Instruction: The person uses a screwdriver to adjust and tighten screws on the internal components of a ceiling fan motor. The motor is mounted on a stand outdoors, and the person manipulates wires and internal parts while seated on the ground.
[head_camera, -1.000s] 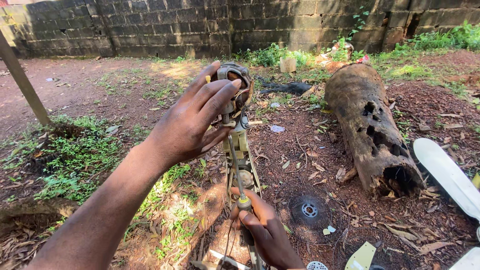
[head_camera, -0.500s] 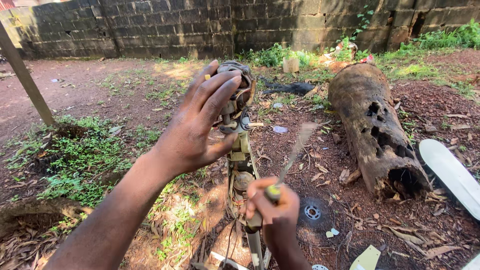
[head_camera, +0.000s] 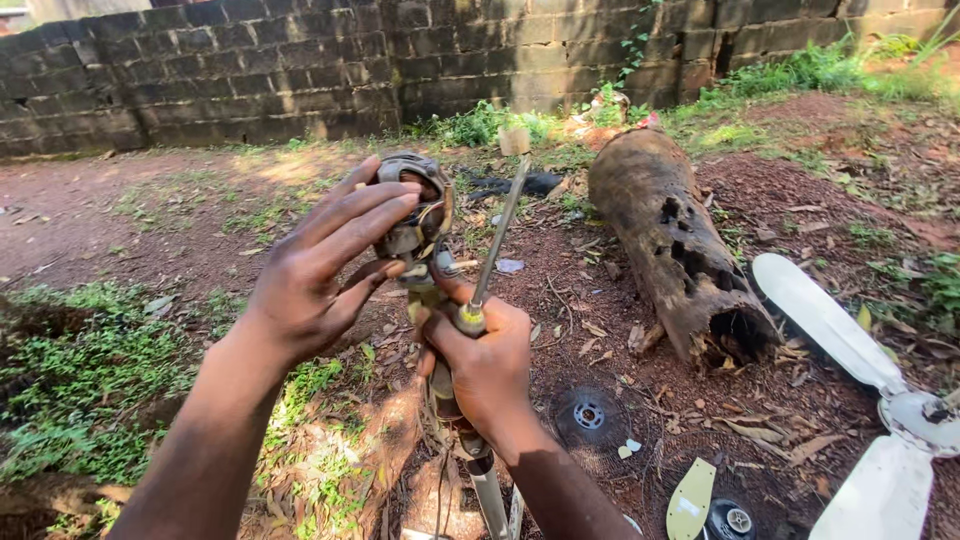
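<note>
Single view, head-worn camera. It looks forward and downward from the person's own eye level onto bare ground (head_camera: 150, 210). Both hands sit close to the lens, mid-frame: left hand (head_camera: 320, 275), right hand (head_camera: 485, 360). Forearms enter from the bottom edge. The view faces a block wall (head_camera: 250, 70) at the far side; a log (head_camera: 670, 240) lies at middle distance, right of centre.

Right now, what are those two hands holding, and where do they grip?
The left hand clasps the top of a worn motor on a stand. The right hand grips a screwdriver by its handle.
</note>
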